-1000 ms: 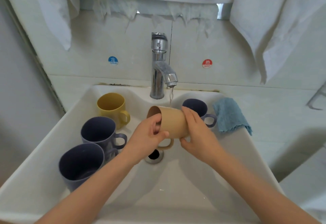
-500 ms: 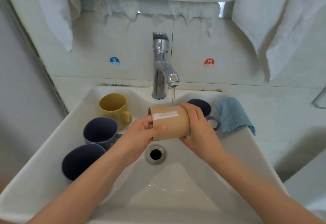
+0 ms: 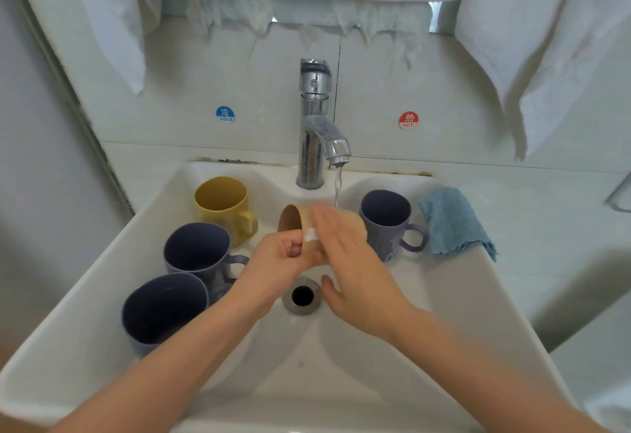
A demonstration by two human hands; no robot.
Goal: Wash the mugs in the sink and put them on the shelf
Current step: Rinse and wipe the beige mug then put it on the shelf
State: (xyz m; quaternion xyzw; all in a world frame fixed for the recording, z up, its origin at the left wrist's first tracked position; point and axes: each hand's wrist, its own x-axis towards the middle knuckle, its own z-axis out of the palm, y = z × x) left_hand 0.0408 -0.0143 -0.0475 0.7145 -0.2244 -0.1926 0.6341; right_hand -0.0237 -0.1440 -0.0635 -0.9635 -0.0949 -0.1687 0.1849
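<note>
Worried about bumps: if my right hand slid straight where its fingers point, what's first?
Probably the faucet base; the right hand lies flat on the tan mug, fingers aimed there, though depth is unclear.

Under the faucet [image 3: 314,125], a mug [image 3: 291,220]; right, on the sink [image 3: 478,296] rim, cloth [image 3: 452,224].

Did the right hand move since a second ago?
Yes. The right hand slid left over the brown mug, closer to the drain, fingers now flat.

Brown mug [image 3: 294,220] under tap [image 3: 316,125], left hand [image 3: 283,262] gripping
</note>
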